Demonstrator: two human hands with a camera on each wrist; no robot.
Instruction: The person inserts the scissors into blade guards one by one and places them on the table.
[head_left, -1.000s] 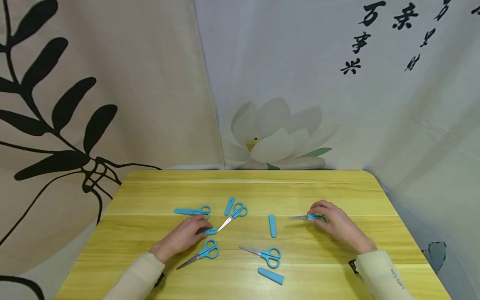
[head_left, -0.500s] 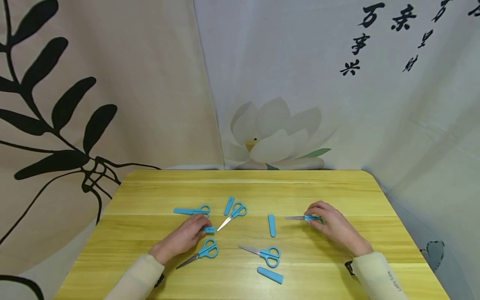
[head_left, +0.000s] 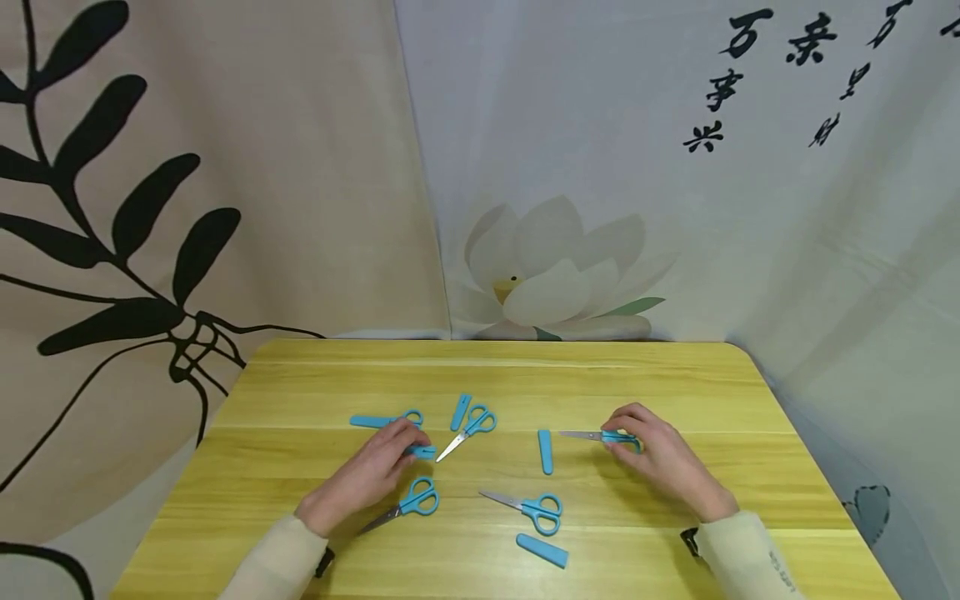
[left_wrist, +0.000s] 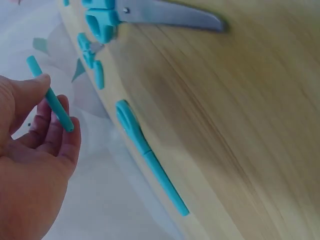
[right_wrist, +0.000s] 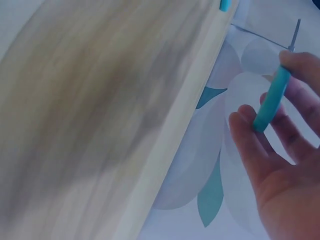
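My left hand [head_left: 367,468] pinches a blue scissors sheath [head_left: 422,452] between thumb and fingers; the left wrist view shows this sheath [left_wrist: 56,104] held at a slant above the table. On the right, my right hand [head_left: 658,454] grips a pair of scissors [head_left: 621,437] by the blue handles, the bare blades pointing left towards the other hand. In the right wrist view the scissors' handle [right_wrist: 272,97] lies between thumb and fingertips. Behind the left hand, partly hidden by it, are sheathed scissors [head_left: 370,422]. Unsheathed scissors [head_left: 420,500] lie just in front of that hand.
Bare-bladed scissors [head_left: 478,422] lie at the middle beside a loose sheath [head_left: 460,412]. Another sheath [head_left: 545,452] lies near the right-hand blades. Nearer the front are more unsheathed scissors [head_left: 542,508] and a sheath [head_left: 542,551]. A printed curtain hangs behind the wooden table [head_left: 720,383].
My right hand has moved left with the scissors, bringing the blades nearer the middle. My left hand has shifted slightly up and right with the sheath. The things lying on the table have stayed put.
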